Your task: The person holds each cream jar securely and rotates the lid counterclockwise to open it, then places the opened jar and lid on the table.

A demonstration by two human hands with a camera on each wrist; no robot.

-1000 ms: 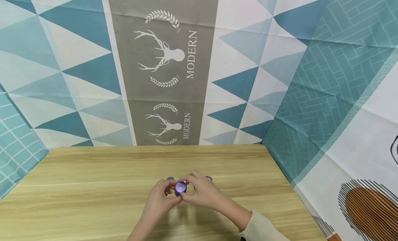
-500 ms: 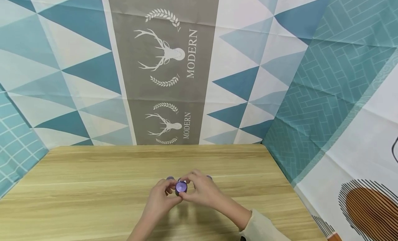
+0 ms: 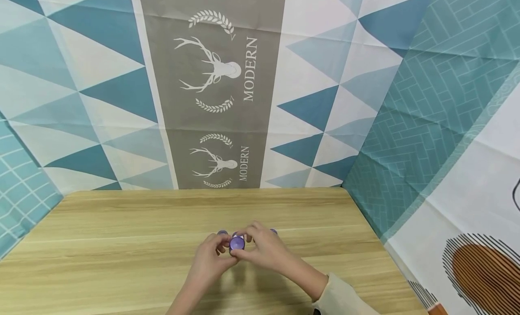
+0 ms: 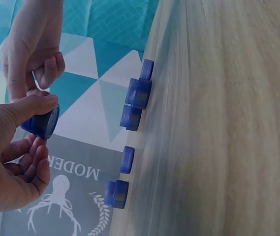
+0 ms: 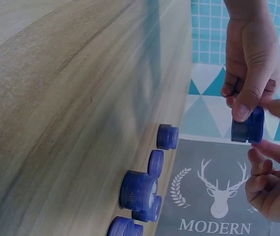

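A small blue-purple cosmetic jar [image 3: 237, 243] is held above the table between both hands, its round lid facing the head camera. My left hand [image 3: 207, 260] grips the jar's darker body, thumb on one side and fingers on the other. My right hand [image 3: 262, 248] pinches the rim of the lid [image 5: 258, 125] between thumb and fingers. In the right wrist view the lid sits on the jar body [image 5: 240, 130]; whether it is tight I cannot tell. Beyond the hands, more jars stand on the table, partly hidden in the head view.
On the wooden table [image 3: 122, 261] stand several blue jars, among them a jar [image 5: 167, 136], one with a whitish top [image 5: 139, 191] and a flat lid [image 5: 155, 163] lying apart. Patterned cloth [image 3: 219, 103] hangs behind and beside the table.
My right thumb has shifted slightly left along the lid's near edge, and the right index finger slightly right. The jar has moved very slightly right; the left hand stays put.
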